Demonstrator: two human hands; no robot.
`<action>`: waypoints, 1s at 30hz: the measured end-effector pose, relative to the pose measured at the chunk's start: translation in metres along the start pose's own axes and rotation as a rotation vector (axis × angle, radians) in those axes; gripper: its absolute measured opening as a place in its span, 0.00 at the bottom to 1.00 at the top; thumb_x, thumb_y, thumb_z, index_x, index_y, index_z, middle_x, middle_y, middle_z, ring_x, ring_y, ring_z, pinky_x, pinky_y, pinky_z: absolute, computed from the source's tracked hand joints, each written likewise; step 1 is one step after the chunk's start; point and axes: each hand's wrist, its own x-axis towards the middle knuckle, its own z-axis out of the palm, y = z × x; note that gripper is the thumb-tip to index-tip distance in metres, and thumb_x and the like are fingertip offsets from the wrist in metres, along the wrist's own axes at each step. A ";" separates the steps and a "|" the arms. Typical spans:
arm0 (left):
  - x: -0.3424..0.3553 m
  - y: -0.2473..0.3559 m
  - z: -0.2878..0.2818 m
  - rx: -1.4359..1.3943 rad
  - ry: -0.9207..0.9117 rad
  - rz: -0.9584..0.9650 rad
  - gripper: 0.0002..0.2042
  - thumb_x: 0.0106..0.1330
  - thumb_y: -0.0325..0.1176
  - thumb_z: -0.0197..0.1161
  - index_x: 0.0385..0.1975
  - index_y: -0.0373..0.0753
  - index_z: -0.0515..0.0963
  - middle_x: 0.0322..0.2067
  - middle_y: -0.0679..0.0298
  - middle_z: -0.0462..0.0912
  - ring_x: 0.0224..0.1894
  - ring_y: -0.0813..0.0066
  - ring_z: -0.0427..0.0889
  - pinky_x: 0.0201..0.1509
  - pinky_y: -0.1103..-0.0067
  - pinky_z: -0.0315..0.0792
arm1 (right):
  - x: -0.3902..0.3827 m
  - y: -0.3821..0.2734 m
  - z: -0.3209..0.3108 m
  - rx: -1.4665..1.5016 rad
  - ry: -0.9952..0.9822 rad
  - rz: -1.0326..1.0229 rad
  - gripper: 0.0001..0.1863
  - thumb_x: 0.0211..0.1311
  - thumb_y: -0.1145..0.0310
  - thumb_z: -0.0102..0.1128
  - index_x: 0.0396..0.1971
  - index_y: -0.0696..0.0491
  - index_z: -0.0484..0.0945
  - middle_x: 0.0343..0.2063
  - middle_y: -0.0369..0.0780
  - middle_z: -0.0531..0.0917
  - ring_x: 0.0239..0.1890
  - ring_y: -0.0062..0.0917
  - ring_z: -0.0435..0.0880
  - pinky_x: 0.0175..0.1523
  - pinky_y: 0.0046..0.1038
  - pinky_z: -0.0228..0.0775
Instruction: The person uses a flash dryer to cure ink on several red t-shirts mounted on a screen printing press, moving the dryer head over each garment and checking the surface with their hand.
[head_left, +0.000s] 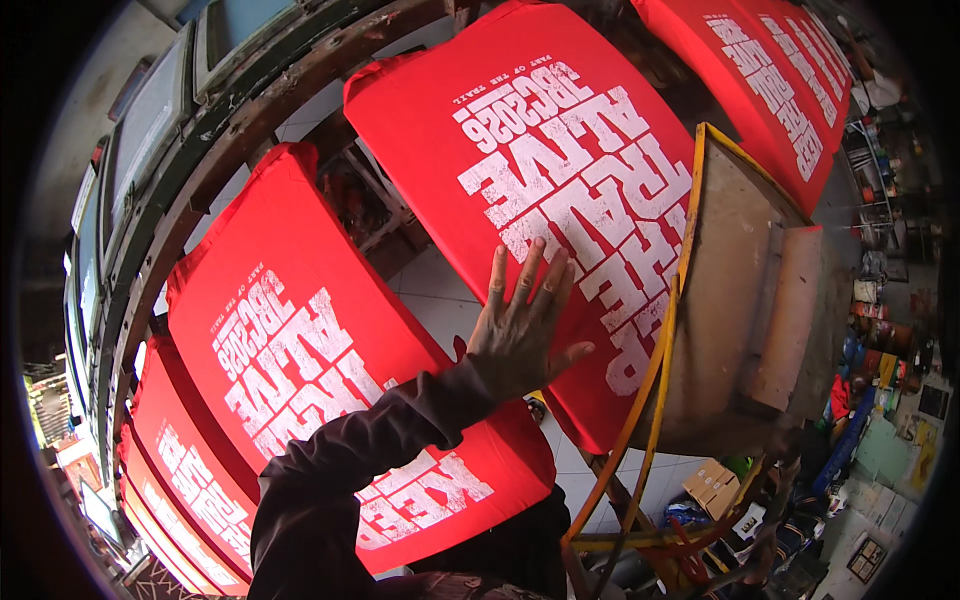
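Bright red cloths (pixel 530 190) with white letters all over.
The letters are big and blocky, with little red specks showing through. The sleeve (pixel 400 425) low in the frame is very dark. On the right, a yellow bar (pixel 690 205) edges a brown board (pixel 728 260). A rusty-brown beam (pixel 268 112) curves across the upper left. The whitish floor tiles (pixel 440 300) have thin dark lines.

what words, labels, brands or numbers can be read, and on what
Wording not copied here:
Middle red cloth: large white block lettering, legible, partly hidden by the left hand.
Nearer red cloth: matching print, partly hidden by the sleeve.
Left red cloth and top-right red cloth: similar print, foreshortened.
Right-side clutter: too small to read.
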 end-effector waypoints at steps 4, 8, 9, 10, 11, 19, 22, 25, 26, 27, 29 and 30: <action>0.000 0.001 -0.005 -0.022 -0.024 0.031 0.42 0.68 0.62 0.59 0.73 0.35 0.63 0.73 0.52 0.63 0.79 0.47 0.51 0.79 0.40 0.42 | -0.004 -0.002 0.001 -0.009 0.005 0.007 0.10 0.69 0.71 0.59 0.46 0.59 0.76 0.33 0.38 0.81 0.35 0.26 0.83 0.38 0.29 0.81; 0.000 0.014 -0.009 -0.110 -0.043 0.091 0.41 0.67 0.61 0.61 0.74 0.40 0.63 0.73 0.55 0.63 0.80 0.49 0.50 0.79 0.40 0.41 | -0.011 -0.003 0.002 -0.014 0.004 0.013 0.11 0.68 0.71 0.60 0.46 0.59 0.76 0.33 0.38 0.81 0.35 0.25 0.83 0.38 0.29 0.80; 0.000 0.018 -0.008 -0.131 -0.049 0.115 0.41 0.67 0.60 0.62 0.74 0.41 0.63 0.74 0.56 0.63 0.80 0.49 0.50 0.79 0.40 0.41 | -0.009 -0.004 0.001 -0.016 0.002 0.015 0.11 0.68 0.71 0.60 0.47 0.58 0.76 0.33 0.38 0.81 0.35 0.25 0.83 0.38 0.28 0.80; -0.001 0.022 -0.004 -0.117 -0.065 0.121 0.41 0.67 0.61 0.60 0.74 0.40 0.63 0.74 0.56 0.62 0.80 0.50 0.49 0.80 0.40 0.40 | -0.010 -0.004 0.000 -0.019 -0.002 0.014 0.11 0.68 0.71 0.60 0.47 0.58 0.76 0.33 0.38 0.80 0.35 0.25 0.82 0.38 0.28 0.80; -0.002 0.026 0.002 -0.104 -0.082 0.127 0.41 0.68 0.62 0.59 0.74 0.40 0.62 0.74 0.55 0.61 0.81 0.52 0.48 0.80 0.40 0.39 | -0.010 -0.004 -0.001 -0.020 -0.003 0.014 0.12 0.68 0.71 0.60 0.47 0.58 0.76 0.33 0.38 0.80 0.35 0.24 0.82 0.38 0.28 0.80; -0.010 0.045 0.018 -0.020 -0.181 0.382 0.38 0.70 0.60 0.55 0.72 0.38 0.66 0.75 0.55 0.60 0.81 0.51 0.46 0.82 0.43 0.40 | -0.010 -0.007 -0.011 -0.039 -0.030 -0.008 0.14 0.67 0.70 0.62 0.49 0.58 0.76 0.33 0.37 0.80 0.35 0.23 0.81 0.38 0.26 0.78; -0.014 0.049 0.022 -0.003 -0.278 0.410 0.37 0.72 0.60 0.53 0.72 0.38 0.66 0.74 0.55 0.61 0.81 0.52 0.47 0.82 0.44 0.39 | -0.008 -0.007 -0.014 -0.043 -0.045 -0.015 0.14 0.66 0.69 0.62 0.49 0.58 0.76 0.34 0.36 0.80 0.35 0.22 0.81 0.38 0.26 0.78; -0.018 0.053 0.019 0.029 -0.339 0.438 0.37 0.73 0.60 0.52 0.73 0.39 0.64 0.74 0.56 0.61 0.81 0.53 0.47 0.82 0.44 0.38 | -0.006 -0.010 -0.017 -0.051 -0.061 -0.026 0.15 0.66 0.69 0.63 0.50 0.58 0.76 0.34 0.36 0.80 0.35 0.21 0.81 0.38 0.25 0.77; -0.019 0.053 0.017 0.040 -0.347 0.448 0.37 0.73 0.60 0.52 0.73 0.40 0.64 0.74 0.56 0.61 0.81 0.54 0.47 0.82 0.44 0.38 | -0.004 -0.010 -0.018 -0.055 -0.067 -0.031 0.16 0.66 0.69 0.63 0.50 0.58 0.76 0.34 0.36 0.80 0.35 0.21 0.81 0.38 0.25 0.77; -0.021 0.053 0.015 0.045 -0.341 0.467 0.37 0.73 0.60 0.51 0.74 0.40 0.63 0.74 0.56 0.62 0.81 0.54 0.47 0.82 0.45 0.38 | -0.004 -0.011 -0.020 -0.055 -0.074 -0.037 0.16 0.65 0.69 0.63 0.50 0.58 0.76 0.34 0.36 0.80 0.35 0.21 0.81 0.38 0.25 0.77; -0.026 0.049 0.008 0.056 -0.328 0.506 0.36 0.74 0.60 0.50 0.74 0.40 0.62 0.74 0.57 0.62 0.81 0.54 0.47 0.82 0.47 0.38 | -0.002 -0.013 -0.023 -0.052 -0.088 -0.047 0.16 0.65 0.69 0.63 0.50 0.58 0.76 0.34 0.36 0.80 0.35 0.21 0.80 0.38 0.24 0.77; -0.030 0.049 0.005 0.022 -0.280 0.490 0.37 0.72 0.59 0.54 0.74 0.40 0.63 0.75 0.57 0.61 0.80 0.53 0.49 0.81 0.47 0.41 | -0.001 -0.014 -0.026 -0.053 -0.095 -0.056 0.17 0.65 0.69 0.63 0.51 0.58 0.75 0.34 0.36 0.80 0.35 0.20 0.80 0.38 0.24 0.76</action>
